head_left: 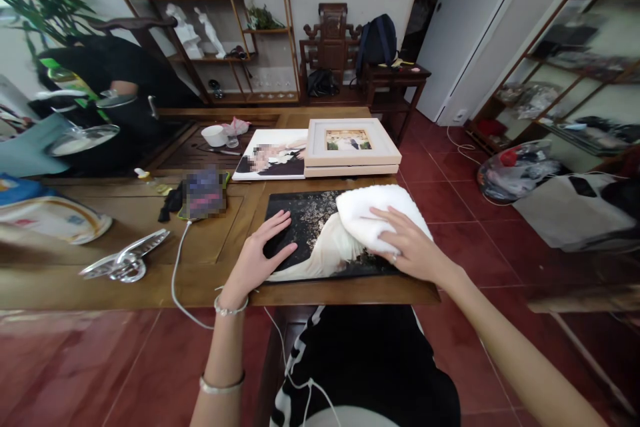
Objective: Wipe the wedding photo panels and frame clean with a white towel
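Note:
A dark photo panel (305,220) with a pale flowing dress printed on it lies flat near the front edge of the wooden table. My left hand (257,250) rests on its left end, fingers spread and holding nothing. On the panel's right end, my right hand (407,240) presses a folded white cloth (370,210), its fingers bent over the top. The cloth covers the panel's upper right corner. Just behind the panel are a white-edged photo print (273,153) and stacked pale picture frames (355,147).
Left on the table (240,213) lie a pixelated phone-like object (204,193) with a white cable, a shiny metal item (127,260) and a blue-and-white pack (45,213). Behind stands a white cup (215,136). A person in black (125,67) sits at the far left.

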The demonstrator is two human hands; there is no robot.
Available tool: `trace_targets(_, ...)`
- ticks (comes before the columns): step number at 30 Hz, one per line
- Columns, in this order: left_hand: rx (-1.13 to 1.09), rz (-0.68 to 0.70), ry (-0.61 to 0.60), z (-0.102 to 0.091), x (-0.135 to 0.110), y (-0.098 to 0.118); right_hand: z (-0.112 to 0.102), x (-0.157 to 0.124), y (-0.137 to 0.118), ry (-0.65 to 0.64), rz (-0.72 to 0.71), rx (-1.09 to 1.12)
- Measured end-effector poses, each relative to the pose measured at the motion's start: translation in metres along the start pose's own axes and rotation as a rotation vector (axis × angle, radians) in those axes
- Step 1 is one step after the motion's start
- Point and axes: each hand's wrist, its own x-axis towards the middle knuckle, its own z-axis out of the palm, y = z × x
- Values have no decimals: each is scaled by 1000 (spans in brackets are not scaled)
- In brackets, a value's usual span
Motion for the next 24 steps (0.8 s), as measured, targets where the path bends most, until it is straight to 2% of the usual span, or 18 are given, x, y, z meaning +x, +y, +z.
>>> trace_targets(4,0,3,-5,-1,0,0,10,25,25,69,52,-55)
trace_targets(8,-10,-5,-1,0,1,0,17,31,26,134,105,-57)
trace_targets(11,-20,-13,1,0,0,0,17,18,11,140,111,-45)
trace_targets(15,-22,-14,1,1,0,0,13,-16,-27,106,73,-31)
trace_targets(20,-8,4,0,0,-1,0,-1,-54,-75,-17,73,14)
trace_targets(24,16,30,-8,-2,-1,-1,-15,-57,-82,-133,53,68)
